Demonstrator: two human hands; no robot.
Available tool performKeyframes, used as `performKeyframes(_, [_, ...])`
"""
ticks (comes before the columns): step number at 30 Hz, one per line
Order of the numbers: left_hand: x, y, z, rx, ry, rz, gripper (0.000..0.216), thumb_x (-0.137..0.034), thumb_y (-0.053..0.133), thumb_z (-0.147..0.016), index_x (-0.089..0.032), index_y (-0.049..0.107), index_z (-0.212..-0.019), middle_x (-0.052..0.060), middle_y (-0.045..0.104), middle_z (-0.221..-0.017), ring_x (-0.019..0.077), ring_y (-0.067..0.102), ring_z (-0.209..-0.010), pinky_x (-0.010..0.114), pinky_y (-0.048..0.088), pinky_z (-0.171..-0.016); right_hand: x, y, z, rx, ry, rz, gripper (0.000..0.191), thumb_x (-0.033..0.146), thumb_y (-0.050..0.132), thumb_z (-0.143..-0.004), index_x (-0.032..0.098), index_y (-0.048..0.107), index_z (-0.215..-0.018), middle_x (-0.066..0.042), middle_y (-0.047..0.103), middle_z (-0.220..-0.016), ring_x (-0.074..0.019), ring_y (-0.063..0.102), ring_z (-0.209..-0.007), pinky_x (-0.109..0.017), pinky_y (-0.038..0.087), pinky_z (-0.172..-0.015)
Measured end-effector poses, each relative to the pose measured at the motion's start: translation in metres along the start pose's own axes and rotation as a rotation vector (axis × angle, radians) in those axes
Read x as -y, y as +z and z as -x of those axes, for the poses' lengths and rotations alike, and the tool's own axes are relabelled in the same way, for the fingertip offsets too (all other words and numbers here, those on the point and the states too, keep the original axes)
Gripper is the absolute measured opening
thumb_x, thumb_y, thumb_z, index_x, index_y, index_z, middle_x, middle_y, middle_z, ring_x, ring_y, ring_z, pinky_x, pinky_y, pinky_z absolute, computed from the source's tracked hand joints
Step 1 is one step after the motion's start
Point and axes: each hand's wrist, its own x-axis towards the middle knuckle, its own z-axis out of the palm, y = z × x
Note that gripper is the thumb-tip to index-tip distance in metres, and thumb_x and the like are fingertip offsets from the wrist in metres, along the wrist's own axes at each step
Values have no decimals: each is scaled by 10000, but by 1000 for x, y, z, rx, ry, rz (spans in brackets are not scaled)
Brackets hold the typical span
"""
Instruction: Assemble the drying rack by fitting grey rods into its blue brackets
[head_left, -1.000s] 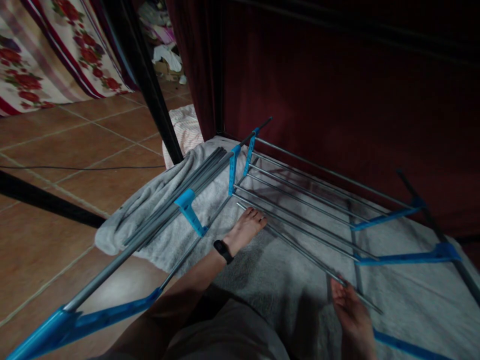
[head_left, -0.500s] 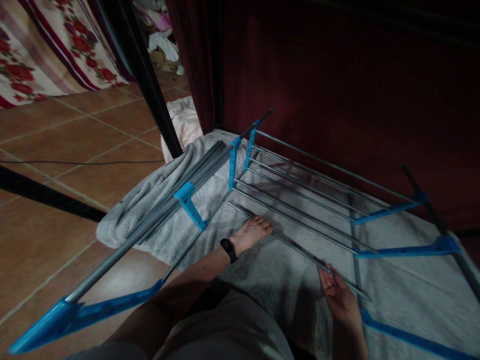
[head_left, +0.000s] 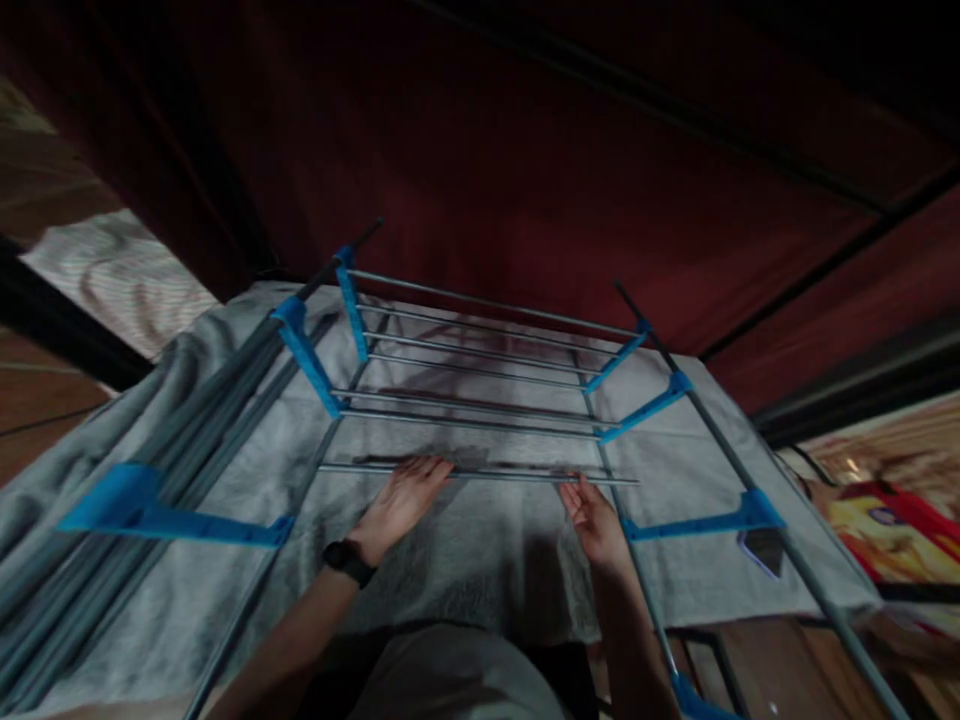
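Note:
A thin grey metal rod [head_left: 517, 477] lies crosswise between the two sides of a drying rack with blue plastic brackets [head_left: 306, 360]. My left hand [head_left: 401, 500], a black band on its wrist, grips the rod from above, left of its middle. Palm turned up, my right hand [head_left: 594, 520] holds it near its right end with the fingertips. Several fitted crossbars [head_left: 472, 426] span the rack beyond the held rod. The rod's ends reach the long side tubes, but whether they touch them I cannot tell.
A grey blanket [head_left: 465, 560] lies under the rack. Loose grey tubes [head_left: 187, 450] are bundled at the left. A phone [head_left: 763, 550] rests beside the right bracket. Dark red cloth [head_left: 480, 150] hangs behind, and a red and yellow package [head_left: 892, 525] sits far right.
My view has swung to the right, bringing the rack's right side, the phone and the package into sight. Both hands keep their hold on the rod, which now looks nearly level.

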Motion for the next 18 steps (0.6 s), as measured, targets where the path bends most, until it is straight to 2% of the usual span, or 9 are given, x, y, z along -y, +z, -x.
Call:
performKeyframes(5, [4,3,-1,-33,-19,27,375,-322,370,-1067,-231,697,-1227,82,762,-1178,255,703,-1106,458,518,-1052,-1,6,4,3,-12,-4,250,321,900,-722,236,672,-780,33,740,-747,-132,740,-779,-306,639,-880])
performKeyframes(11, [13,-3,6,-50,-27,20,370,-332,399,-1056,-247,703,-1250,84,772,-1197,264,718,-1129,426,530,-1033,20,15,7,55,-106,-49,239,251,889,-713,233,688,-839,19,772,-852,-144,760,-849,-296,634,-878])
performKeyframes(18, [19,-7,6,-72,-56,61,356,-426,411,-1048,-273,699,-1190,59,796,-1112,254,759,-979,389,592,-880,40,29,-4,56,-163,-59,230,227,884,-711,242,689,-832,6,792,-889,-143,753,-819,-268,645,-779])
